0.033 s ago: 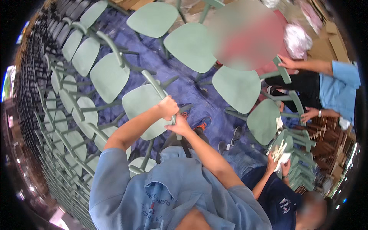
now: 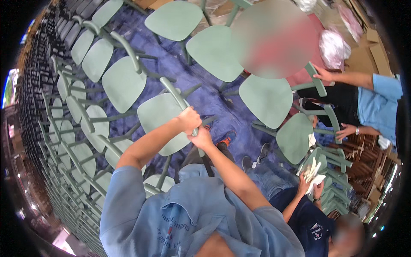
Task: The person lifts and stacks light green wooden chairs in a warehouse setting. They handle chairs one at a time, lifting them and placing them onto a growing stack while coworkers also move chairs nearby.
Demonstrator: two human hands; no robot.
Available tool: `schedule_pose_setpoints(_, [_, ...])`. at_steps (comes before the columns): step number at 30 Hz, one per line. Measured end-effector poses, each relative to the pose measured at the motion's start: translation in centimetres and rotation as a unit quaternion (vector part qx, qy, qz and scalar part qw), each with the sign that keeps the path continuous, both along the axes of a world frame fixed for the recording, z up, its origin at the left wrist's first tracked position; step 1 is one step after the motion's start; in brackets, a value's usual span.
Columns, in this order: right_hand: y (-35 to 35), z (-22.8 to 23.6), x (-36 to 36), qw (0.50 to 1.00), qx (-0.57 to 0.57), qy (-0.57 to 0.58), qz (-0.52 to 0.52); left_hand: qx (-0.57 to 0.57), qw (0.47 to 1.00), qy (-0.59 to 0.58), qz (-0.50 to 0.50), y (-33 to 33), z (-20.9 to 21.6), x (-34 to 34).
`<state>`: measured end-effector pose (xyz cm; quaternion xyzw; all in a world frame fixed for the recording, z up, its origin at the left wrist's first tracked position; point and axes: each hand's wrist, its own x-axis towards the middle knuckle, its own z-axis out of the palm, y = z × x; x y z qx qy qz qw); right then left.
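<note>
A pale green chair (image 2: 156,113) stands in front of me, its curved top rail (image 2: 173,91) running between its seat and my body. My left hand (image 2: 189,120) is wrapped round the middle of that rail. Just below it, my right hand (image 2: 201,138) is closed round the rail nearer its end, so the two hands almost touch. Both sets of fingers are partly hidden behind the rail and the hands themselves.
Rows of similar green chairs (image 2: 124,85) fill the left. To the right, a person in light blue (image 2: 376,103) holds two chair backs. Another in dark blue (image 2: 308,214) holds pale strips and white material. Blue sheeting (image 2: 209,100) covers the floor; cardboard (image 2: 364,58) lies far right.
My right hand has closed further round the rail, its thumb now tucked in near the left hand. The left hand keeps its hold. The chair has hardly moved.
</note>
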<state>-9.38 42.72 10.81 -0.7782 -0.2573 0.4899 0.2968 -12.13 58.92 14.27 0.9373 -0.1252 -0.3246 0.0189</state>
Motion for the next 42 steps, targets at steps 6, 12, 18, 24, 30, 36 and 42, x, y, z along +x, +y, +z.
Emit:
schedule_pose_setpoints(6, [1.3,1.3,0.3,0.999,-0.017,-0.018,0.045,-0.043,0.953,-0.195,0.230,1.2,3.9,-4.8])
schedule_pose_setpoints(12, [1.8,5.8,1.5,0.999,-0.022,-0.006,0.045,-0.072,0.657,-0.365,0.655,-1.1,-2.5,-17.2])
schedule_pose_setpoints(18, [1.5,8.3,1.8,0.997,-0.058,-0.006,0.040,0.003,0.432,0.104,0.896,-5.9,-19.3,-32.4])
schedule_pose_setpoints(24, [1.1,12.4,4.7,0.997,-0.037,0.068,-0.027,-0.085,0.279,0.004,0.956,-6.8,-26.7,-36.5])
schedule_pose_setpoints(30, [-1.4,18.3,6.9,0.980,-0.039,0.158,-0.113,-0.363,0.083,-0.075,0.925,-2.9,-24.9,-31.8])
schedule_pose_setpoints(36, [-4.2,23.8,9.5,0.984,-0.030,0.119,-0.127,-0.422,0.129,-0.105,0.891,-3.0,-17.5,-29.5])
schedule_pose_setpoints(42, [-9.0,29.9,12.7,0.954,0.167,0.220,-0.119,-0.403,0.162,-0.132,0.891,-3.9,-3.5,-31.6])
